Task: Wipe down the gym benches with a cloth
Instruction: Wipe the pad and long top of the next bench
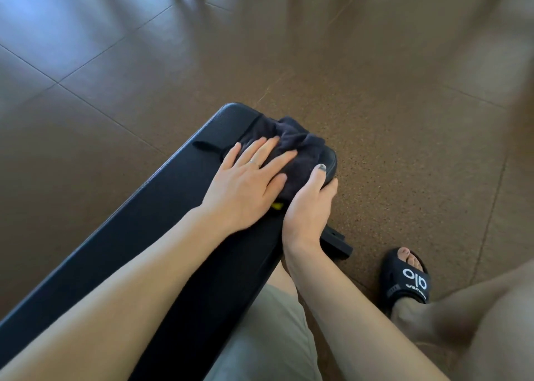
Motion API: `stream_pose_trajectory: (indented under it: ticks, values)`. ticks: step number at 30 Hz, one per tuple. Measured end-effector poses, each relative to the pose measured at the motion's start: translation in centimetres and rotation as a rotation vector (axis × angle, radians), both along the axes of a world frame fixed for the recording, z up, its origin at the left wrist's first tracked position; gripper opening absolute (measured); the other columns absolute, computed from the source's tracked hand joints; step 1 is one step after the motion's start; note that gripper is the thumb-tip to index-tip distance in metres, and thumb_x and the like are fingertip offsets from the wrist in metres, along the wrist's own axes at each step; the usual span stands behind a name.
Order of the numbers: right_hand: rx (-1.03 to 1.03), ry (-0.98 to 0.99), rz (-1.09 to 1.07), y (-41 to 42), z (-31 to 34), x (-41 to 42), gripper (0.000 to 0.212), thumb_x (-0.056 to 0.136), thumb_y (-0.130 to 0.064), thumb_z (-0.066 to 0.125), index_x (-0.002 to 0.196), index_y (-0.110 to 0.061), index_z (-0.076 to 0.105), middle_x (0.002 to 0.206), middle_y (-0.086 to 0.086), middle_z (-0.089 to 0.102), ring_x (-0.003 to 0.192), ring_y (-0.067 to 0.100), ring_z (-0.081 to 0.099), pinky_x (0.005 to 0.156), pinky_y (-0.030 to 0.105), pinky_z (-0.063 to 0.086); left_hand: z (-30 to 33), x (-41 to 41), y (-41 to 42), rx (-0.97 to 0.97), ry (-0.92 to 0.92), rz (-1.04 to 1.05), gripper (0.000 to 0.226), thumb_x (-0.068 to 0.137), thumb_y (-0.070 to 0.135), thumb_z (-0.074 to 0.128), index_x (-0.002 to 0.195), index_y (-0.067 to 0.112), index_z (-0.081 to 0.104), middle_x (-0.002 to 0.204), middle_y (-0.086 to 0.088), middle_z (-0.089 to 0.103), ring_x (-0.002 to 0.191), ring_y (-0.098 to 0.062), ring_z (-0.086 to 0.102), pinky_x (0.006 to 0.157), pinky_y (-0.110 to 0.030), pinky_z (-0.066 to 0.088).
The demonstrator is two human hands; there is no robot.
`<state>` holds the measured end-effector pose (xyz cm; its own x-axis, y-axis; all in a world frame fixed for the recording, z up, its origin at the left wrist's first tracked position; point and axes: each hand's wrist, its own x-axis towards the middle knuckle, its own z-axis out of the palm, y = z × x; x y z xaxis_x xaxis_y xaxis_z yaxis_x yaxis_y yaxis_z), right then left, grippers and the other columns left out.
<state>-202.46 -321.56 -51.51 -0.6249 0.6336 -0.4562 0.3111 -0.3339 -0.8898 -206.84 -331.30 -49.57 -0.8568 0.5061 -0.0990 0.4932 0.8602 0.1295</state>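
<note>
While your left hand (248, 178) presses flat-fingered on the dark cloth (291, 146), your right hand (309, 204) grips the black bench (161, 221) edge, thumb on top.

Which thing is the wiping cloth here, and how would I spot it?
Find the long black bench crossing the brown floor. At its far end, under the flat left hand, lies the cloth: dark navy, crumpled and soft, unlike the smooth pad.

Bare bench (161, 207) leftward; cloth (291, 146) bunched, perhaps overhanging.
</note>
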Motion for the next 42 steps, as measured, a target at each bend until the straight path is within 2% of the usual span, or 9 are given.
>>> stream_pose_trajectory:
  ticks: [8, 13, 19, 21, 24, 29, 32, 37, 42]
  values:
    - [-0.037, -0.013, 0.002, 0.1, -0.1, 0.1, 0.087, 0.088, -0.073, 0.03, 0.164, -0.034, 0.016, 0.167, -0.002, 0.035, 0.15, 0.021, 0.039, 0.122, 0.047, 0.036, 0.5, 7.7, -5.8, -0.024, -0.052, -0.08, 0.053, 0.106, 0.054, 0.013, 0.159, 0.051, 0.009, 0.17, 0.013, 0.001, 0.156, -0.006, -0.01, 0.126, -0.037, -0.009]
    - [-0.065, 0.051, -0.034, 0.3, -0.5, 0.5, 0.075, 0.093, -0.069, 0.034, 0.159, -0.032, 0.034, 0.154, -0.005, 0.051, 0.141, 0.016, 0.049, 0.12, 0.046, 0.039, 0.3, 1.7, -1.8, -0.03, -0.039, -0.269, 0.05, 0.107, 0.053, 0.017, 0.157, 0.052, 0.011, 0.17, 0.013, 0.002, 0.156, -0.008, -0.01, 0.125, -0.038, -0.012]
    - [-0.079, 0.074, -0.055, 0.5, -0.5, 0.1, 0.072, 0.09, -0.068, 0.036, 0.156, -0.039, 0.037, 0.145, -0.01, 0.059, 0.13, 0.012, 0.058, 0.112, 0.043, 0.047, -0.1, -6.7, 4.3, -0.013, 0.051, -0.511, 0.045, 0.106, 0.052, 0.022, 0.148, 0.047, 0.037, 0.157, 0.009, 0.04, 0.147, -0.015, 0.034, 0.121, -0.043, 0.023]
    - [-0.057, 0.039, -0.033, 0.3, -0.8, -0.1, 0.074, 0.092, -0.069, 0.032, 0.159, -0.038, 0.032, 0.151, -0.008, 0.054, 0.137, 0.016, 0.053, 0.116, 0.047, 0.044, 0.4, -8.0, 7.2, -0.065, 0.045, -0.448, 0.043, 0.105, 0.051, 0.021, 0.139, 0.042, 0.046, 0.138, 0.006, 0.057, 0.125, -0.019, 0.056, 0.1, -0.043, 0.042]
    - [-0.024, -0.025, -0.015, 0.4, -1.3, -0.3, 0.077, 0.092, -0.071, 0.029, 0.16, -0.034, 0.029, 0.157, -0.006, 0.049, 0.145, 0.02, 0.045, 0.12, 0.051, 0.037, 0.9, -9.6, 8.0, -0.049, -0.03, -0.3, 0.036, 0.107, 0.047, 0.024, 0.121, 0.032, 0.053, 0.116, 0.002, 0.062, 0.112, -0.024, 0.061, 0.083, -0.041, 0.041]
    - [0.011, -0.061, 0.022, 0.7, -1.3, -0.3, 0.07, 0.104, -0.065, 0.03, 0.163, -0.03, 0.022, 0.164, -0.007, 0.038, 0.15, 0.019, 0.038, 0.124, 0.048, 0.032, 0.3, -13.1, 0.1, 0.049, 0.064, -0.062, 0.034, 0.108, 0.041, 0.029, 0.122, 0.024, 0.054, 0.131, -0.005, 0.059, 0.126, -0.03, 0.053, 0.098, -0.042, 0.039]
    - [0.024, -0.075, 0.035, 0.5, -1.4, -0.6, 0.077, 0.099, -0.069, 0.03, 0.164, -0.03, 0.019, 0.165, -0.005, 0.038, 0.15, 0.021, 0.038, 0.123, 0.049, 0.033, -0.3, -12.9, -3.1, 0.176, -0.023, 0.164, 0.035, 0.108, 0.045, 0.026, 0.138, 0.039, 0.043, 0.149, 0.008, 0.041, 0.142, -0.022, 0.037, 0.097, -0.044, 0.04]
    - [0.044, -0.061, 0.042, 0.2, -0.7, -0.3, 0.088, 0.087, -0.076, 0.028, 0.163, -0.032, 0.019, 0.162, -0.005, 0.042, 0.147, 0.023, 0.044, 0.119, 0.051, 0.04, 0.2, -8.6, -6.7, 0.121, -0.15, 0.465, 0.048, 0.106, 0.052, 0.018, 0.154, 0.048, 0.015, 0.152, -0.005, 0.039, 0.123, -0.04, 0.052, 0.087, -0.046, 0.037]
    - [0.048, -0.07, 0.059, 0.3, -0.6, -0.1, 0.081, 0.097, -0.069, 0.03, 0.165, -0.031, 0.01, 0.169, -0.003, 0.031, 0.152, 0.025, 0.035, 0.122, 0.05, 0.036, 0.5, 0.3, -10.4, 0.051, -0.043, 0.553, 0.053, 0.106, 0.045, 0.023, 0.158, 0.033, 0.022, 0.149, -0.01, 0.043, 0.132, -0.037, 0.045, 0.099, -0.05, 0.04]
